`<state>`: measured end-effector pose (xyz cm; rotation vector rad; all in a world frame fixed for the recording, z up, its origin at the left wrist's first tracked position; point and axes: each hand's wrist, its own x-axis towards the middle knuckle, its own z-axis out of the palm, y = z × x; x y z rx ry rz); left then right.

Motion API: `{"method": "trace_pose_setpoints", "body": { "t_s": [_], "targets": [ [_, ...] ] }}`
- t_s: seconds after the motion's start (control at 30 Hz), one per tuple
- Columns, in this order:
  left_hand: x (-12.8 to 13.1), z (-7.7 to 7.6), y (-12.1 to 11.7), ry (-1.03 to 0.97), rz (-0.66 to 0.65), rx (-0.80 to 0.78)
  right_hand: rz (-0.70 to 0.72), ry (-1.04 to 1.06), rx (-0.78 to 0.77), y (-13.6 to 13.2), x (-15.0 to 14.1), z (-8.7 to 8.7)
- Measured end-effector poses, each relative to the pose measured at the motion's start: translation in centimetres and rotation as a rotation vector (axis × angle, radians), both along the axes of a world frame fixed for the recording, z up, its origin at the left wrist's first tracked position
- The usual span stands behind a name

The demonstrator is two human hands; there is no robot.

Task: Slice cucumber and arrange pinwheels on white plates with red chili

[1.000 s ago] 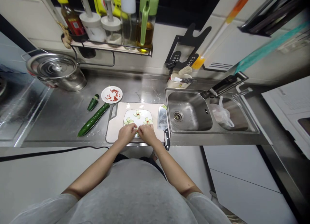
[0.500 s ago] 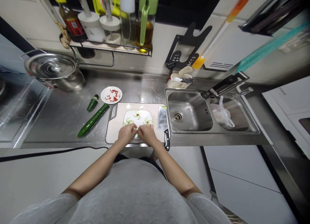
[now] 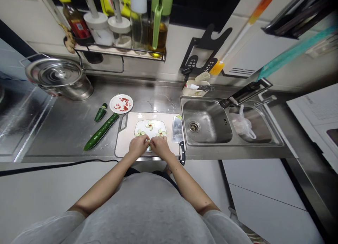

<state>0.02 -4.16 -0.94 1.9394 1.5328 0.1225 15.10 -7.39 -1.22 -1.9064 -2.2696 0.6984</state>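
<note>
Over the front of a white square plate (image 3: 141,125), my left hand (image 3: 137,146) and my right hand (image 3: 160,146) meet with closed, pinching fingers. Pale green cucumber slices (image 3: 149,147) show between and below the fingertips, which partly cover them. Farther back on the plate lie swirls of cucumber slices (image 3: 150,124) with small red bits at their centres. The plate rests on a light cutting board (image 3: 123,142). A cleaver-like kitchen knife (image 3: 177,130) lies along the board's right side, its black handle past the front edge, with a cucumber piece (image 3: 179,117) by its tip.
To the left are a long cucumber (image 3: 101,132), a cut cucumber piece (image 3: 100,114) and a round plate (image 3: 114,104) with red bits. A lidded steel pot (image 3: 76,91) stands behind them. At right is a double sink (image 3: 211,128) with a plastic bag (image 3: 242,124). Bottles line a wall rack (image 3: 121,52).
Both hands stay over the front of the plate, fingers still pinched, with hardly any movement. The camera view has shifted very slightly.
</note>
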Motion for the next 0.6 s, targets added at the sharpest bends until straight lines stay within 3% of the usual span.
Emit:
{"method": "trace_pose_setpoints", "body": {
  "t_s": [0.2,0.37,0.6],
  "targets": [
    [-0.2,-0.2,0.2,-0.068,0.034,-0.014,-0.042,0.037,0.022,0.3,0.6,0.6],
    [-0.4,0.7,0.4,-0.147,0.088,-0.010,-0.088,0.082,0.057,0.4,1.5,1.3],
    [-1.3,1.3,1.9,-0.306,0.294,0.082,-0.222,0.201,0.161,0.3,3.3,2.0]
  ]
}}
